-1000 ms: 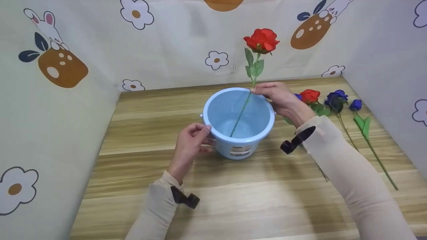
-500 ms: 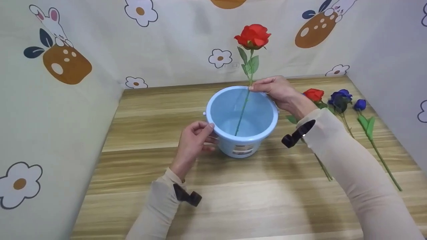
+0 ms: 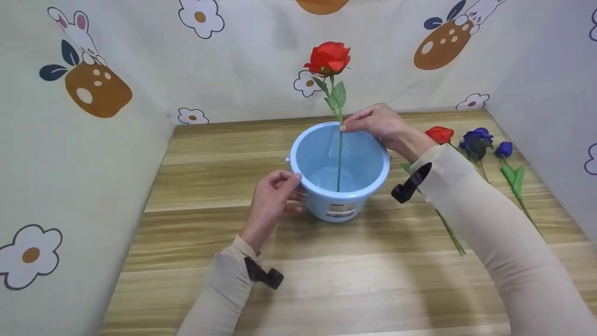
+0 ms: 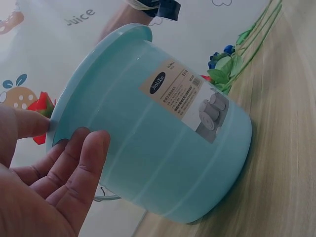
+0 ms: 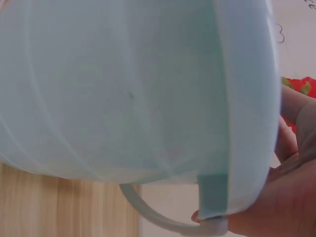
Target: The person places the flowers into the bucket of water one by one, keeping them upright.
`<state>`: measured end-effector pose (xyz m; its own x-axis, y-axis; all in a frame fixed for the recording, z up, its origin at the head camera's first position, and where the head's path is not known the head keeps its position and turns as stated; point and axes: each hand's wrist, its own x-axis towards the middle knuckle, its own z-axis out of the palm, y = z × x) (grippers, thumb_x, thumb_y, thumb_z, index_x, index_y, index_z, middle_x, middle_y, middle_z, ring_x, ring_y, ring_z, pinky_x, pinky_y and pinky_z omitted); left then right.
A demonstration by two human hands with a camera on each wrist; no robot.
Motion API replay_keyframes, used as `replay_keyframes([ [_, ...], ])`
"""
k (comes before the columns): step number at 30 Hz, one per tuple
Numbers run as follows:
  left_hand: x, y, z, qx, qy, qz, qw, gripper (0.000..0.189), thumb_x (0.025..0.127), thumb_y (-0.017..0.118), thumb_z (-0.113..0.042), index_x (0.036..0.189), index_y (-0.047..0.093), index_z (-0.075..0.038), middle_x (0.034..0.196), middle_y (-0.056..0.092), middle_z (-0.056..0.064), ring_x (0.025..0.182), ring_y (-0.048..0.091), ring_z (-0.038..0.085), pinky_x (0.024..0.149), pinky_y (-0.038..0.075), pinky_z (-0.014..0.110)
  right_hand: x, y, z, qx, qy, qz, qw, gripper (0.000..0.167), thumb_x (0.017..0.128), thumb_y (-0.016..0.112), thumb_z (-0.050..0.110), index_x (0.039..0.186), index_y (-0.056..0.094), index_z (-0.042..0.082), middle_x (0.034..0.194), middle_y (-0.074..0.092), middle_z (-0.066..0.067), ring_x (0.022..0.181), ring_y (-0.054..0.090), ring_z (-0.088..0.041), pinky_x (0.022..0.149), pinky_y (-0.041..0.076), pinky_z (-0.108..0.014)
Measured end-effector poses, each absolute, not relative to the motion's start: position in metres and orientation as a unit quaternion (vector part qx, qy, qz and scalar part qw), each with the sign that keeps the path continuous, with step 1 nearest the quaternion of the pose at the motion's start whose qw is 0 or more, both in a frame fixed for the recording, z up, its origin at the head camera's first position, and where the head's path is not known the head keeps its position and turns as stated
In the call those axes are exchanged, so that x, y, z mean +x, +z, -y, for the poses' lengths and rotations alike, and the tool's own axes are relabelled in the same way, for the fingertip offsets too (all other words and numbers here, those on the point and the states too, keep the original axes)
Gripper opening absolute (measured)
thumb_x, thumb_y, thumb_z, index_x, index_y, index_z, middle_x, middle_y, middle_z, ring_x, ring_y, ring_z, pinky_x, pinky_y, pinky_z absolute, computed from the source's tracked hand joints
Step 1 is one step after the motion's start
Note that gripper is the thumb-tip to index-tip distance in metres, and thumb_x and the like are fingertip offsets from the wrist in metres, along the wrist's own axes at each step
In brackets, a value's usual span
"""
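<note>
In the head view, a light blue bucket (image 3: 319,206) stands upright on the wooden table. My left hand (image 3: 270,200) grips its left rim, thumb on the lip and fingers below it; the left wrist view shows this hand (image 4: 54,177) against the bucket wall (image 4: 143,128). Above the far rim, my right hand (image 3: 387,128) pinches the green stem of an artificial red rose (image 3: 329,58) between thumb and forefinger. The lower stem reaches down inside the bucket, while the bloom leans slightly left. In the right wrist view, the bucket (image 5: 98,89) covers most of the hand's work.
Right of the bucket lie another red rose (image 3: 440,135), a blue rose (image 3: 476,140) and a blue bud (image 3: 504,149), partly behind the right sleeve (image 3: 485,214). Printed cloth walls (image 3: 252,56) enclose the table (image 3: 205,177). The bucket's handle (image 5: 158,217) hangs below its rim.
The held rose's bloom has swung left, so its stem went from leaning right to near upright. My left hand keeps its hold on the rim; the head view has shifted slightly.
</note>
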<state>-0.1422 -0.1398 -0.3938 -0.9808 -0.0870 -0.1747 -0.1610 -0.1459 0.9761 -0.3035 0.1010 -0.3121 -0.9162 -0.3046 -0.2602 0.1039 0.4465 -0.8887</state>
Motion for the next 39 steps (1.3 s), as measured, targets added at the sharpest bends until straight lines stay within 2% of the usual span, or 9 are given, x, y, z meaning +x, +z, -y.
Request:
replay_keyframes([
  [7,-0.141,-0.393,0.140,-0.096,0.750,-0.654,0.025,0.017,0.102,0.071,-0.021,0.106,0.067,-0.005,0.091,0.077,0.009,0.079,0.076,0.023,0.062,0.064,0.031,-0.300,-0.302,-0.090,-0.071,-0.496,-0.842,0.198,0.025,0.090,0.086,0.022,0.113,0.083,0.013,0.129,0.075,-0.009,0.119,0.066,-0.030,0.095,0.060,-0.038],
  [14,-0.141,-0.392,0.141,-0.098,0.748,-0.656,0.027,0.017,0.103,0.070,-0.021,0.108,0.067,-0.006,0.094,0.077,0.010,0.080,0.076,0.024,0.064,0.065,0.033,-0.298,-0.294,-0.077,-0.092,-0.478,-0.852,0.194,0.022,0.091,0.083,0.021,0.111,0.083,0.012,0.142,0.068,-0.011,0.130,0.059,-0.029,0.109,0.054,-0.047],
  [17,-0.142,-0.394,0.141,-0.096,0.750,-0.654,0.026,0.016,0.103,0.070,-0.020,0.107,0.067,-0.005,0.091,0.077,0.009,0.077,0.076,0.022,0.065,0.065,0.034,-0.297,-0.294,-0.072,-0.101,-0.473,-0.854,0.191,0.020,0.091,0.082,0.021,0.109,0.084,0.012,0.137,0.070,-0.010,0.129,0.060,-0.031,0.109,0.053,-0.049],
  [23,-0.142,-0.395,0.139,-0.091,0.757,-0.647,0.021,0.015,0.103,0.070,-0.018,0.106,0.068,-0.004,0.087,0.077,0.007,0.073,0.075,0.020,0.062,0.065,0.034,-0.294,-0.294,-0.063,-0.118,-0.467,-0.858,0.179,0.019,0.089,0.083,0.020,0.106,0.085,0.011,0.118,0.077,-0.006,0.111,0.066,-0.028,0.096,0.054,-0.046],
  [30,-0.142,-0.394,0.140,-0.094,0.754,-0.650,0.024,0.017,0.103,0.070,-0.020,0.107,0.068,-0.004,0.090,0.077,0.009,0.075,0.075,0.020,0.062,0.064,0.031,-0.293,-0.289,-0.055,-0.119,-0.463,-0.861,0.173,0.018,0.090,0.081,0.018,0.107,0.085,0.012,0.121,0.078,-0.006,0.110,0.068,-0.026,0.093,0.056,-0.042],
  [36,-0.142,-0.394,0.140,-0.092,0.749,-0.655,0.030,0.017,0.104,0.069,-0.021,0.108,0.067,-0.005,0.094,0.078,0.011,0.077,0.075,0.020,0.063,0.064,0.031,-0.292,-0.290,-0.047,-0.126,-0.457,-0.864,0.168,0.015,0.091,0.081,0.017,0.104,0.085,0.011,0.110,0.078,-0.005,0.105,0.064,-0.027,0.088,0.052,-0.038],
  [39,-0.142,-0.394,0.141,-0.091,0.748,-0.656,0.035,0.018,0.104,0.069,-0.023,0.109,0.067,-0.006,0.095,0.078,0.011,0.079,0.075,0.020,0.064,0.064,0.031,-0.290,-0.291,-0.043,-0.129,-0.453,-0.866,0.166,0.015,0.090,0.080,0.015,0.103,0.085,0.009,0.110,0.076,-0.005,0.104,0.061,-0.026,0.087,0.048,-0.035],
])
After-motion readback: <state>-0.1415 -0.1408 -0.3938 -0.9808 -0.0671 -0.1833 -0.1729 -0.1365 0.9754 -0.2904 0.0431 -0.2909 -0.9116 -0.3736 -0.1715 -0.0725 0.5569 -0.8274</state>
